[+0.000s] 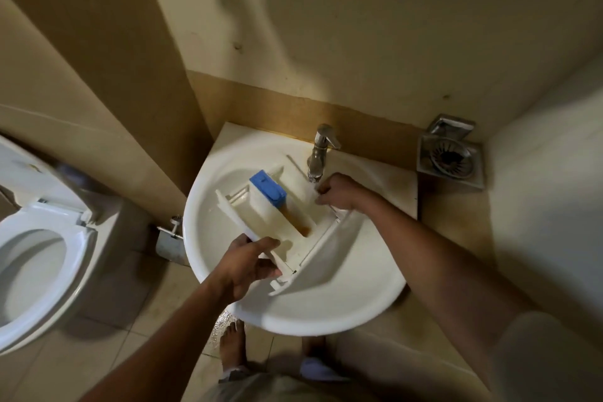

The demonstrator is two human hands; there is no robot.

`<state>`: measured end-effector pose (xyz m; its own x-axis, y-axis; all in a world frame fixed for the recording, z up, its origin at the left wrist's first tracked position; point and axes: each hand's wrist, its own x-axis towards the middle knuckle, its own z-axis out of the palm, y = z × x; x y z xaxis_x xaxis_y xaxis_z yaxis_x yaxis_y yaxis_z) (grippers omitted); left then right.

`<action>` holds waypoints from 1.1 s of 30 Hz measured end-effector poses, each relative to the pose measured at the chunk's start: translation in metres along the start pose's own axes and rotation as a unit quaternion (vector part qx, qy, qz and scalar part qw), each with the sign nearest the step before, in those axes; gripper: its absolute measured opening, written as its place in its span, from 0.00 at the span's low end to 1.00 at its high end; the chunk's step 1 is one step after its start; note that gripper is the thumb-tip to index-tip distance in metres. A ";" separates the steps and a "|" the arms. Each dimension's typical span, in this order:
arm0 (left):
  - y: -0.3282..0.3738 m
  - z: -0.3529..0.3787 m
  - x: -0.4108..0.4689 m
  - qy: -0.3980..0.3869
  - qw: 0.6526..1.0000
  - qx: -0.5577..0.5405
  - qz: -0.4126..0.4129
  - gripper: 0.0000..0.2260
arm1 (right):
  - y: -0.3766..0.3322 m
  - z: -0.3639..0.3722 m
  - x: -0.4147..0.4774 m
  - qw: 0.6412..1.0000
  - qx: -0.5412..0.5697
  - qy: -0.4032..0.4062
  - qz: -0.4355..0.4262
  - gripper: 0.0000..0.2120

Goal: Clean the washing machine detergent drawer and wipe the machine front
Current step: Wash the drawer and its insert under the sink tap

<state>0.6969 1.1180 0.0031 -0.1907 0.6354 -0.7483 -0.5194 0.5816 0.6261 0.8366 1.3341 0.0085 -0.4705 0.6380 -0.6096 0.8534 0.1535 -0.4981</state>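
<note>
Drawer (261, 215): white plastic, out of the machine, lying tilted inside the sink (326, 313), long side running from the near left toward the tap (321, 150).
Drawer insert (268, 189): blue cap on the far end of the middle compartment, just left of the tap's spout.
Residue (298, 222): a brown streak down the narrow channel below the blue cap, darkest at its lower end.
Left hand (248, 266): grasping the drawer's near end, thumb on top of the wall and fingers wrapped underneath; the forearm comes in from the lower left.
Right hand (339, 191): at the drawer's far corner, directly under the spout, fingers curled toward the left. Whether it grips the drawer's edge or only rests against it cannot be told; the spot is blurred and pale.
Water: a faint pale blur below the spout; too unclear to say if it runs.
Sink: white, round-fronted, set against a tan wall strip, with the steel tap at its back edge.
Toilet (39, 258): white, seat down and lid up, well apart to the left.
Floor drain (450, 157): square steel grate with its cover hinged up, right of the sink, near the wall.
Valve (169, 232): small metal fitting on the wall just left of the sink.
Foot (232, 346): bare, on the tiled floor below the sink's front rim.
</note>
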 end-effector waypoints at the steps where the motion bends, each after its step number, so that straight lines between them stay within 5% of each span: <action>1: -0.005 0.002 0.002 0.012 1.000 -0.016 0.008 0.14 | -0.003 0.004 -0.004 0.998 -0.007 0.063 -0.011 0.09; 4: -0.021 0.011 0.004 0.027 0.998 -0.047 0.030 0.16 | -0.015 0.017 -0.019 0.968 0.030 0.247 -0.029 0.09; 6: -0.029 0.017 0.004 0.031 0.997 -0.067 0.035 0.17 | -0.022 0.029 -0.021 0.947 0.178 0.268 0.021 0.11; 7: -0.032 0.019 0.004 0.033 0.996 -0.078 0.035 0.17 | -0.027 0.033 -0.021 0.906 0.342 0.235 0.079 0.10; 9: -0.035 0.022 0.004 0.031 0.995 -0.091 0.039 0.17 | -0.038 0.041 -0.023 0.732 0.654 0.104 0.157 0.08; 11: -0.036 0.023 0.004 0.025 0.995 -0.087 0.045 0.18 | -0.042 0.046 -0.019 0.609 0.777 0.035 0.157 0.09; 15: -0.036 0.019 0.003 0.038 0.994 -0.094 0.039 0.21 | -0.046 0.053 -0.007 0.518 0.846 0.033 0.123 0.09; 22: -0.036 0.018 0.005 0.045 0.996 -0.068 0.041 0.22 | -0.027 0.052 -0.001 0.550 0.829 -0.068 0.077 0.11; 27: -0.025 0.014 0.005 0.035 0.994 -0.104 0.026 0.14 | -0.026 0.055 0.003 0.527 0.843 -0.091 0.056 0.10; 33: -0.022 0.009 0.008 0.022 0.991 -0.128 0.014 0.15 | -0.028 0.051 -0.010 0.613 0.782 -0.078 0.074 0.09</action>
<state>0.7144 1.1147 -0.0151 -0.2415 0.6228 -0.7442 -0.7068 0.4126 0.5746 0.8055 1.2853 -0.0027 -0.5332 0.4596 -0.7103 -0.3139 -0.8871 -0.3384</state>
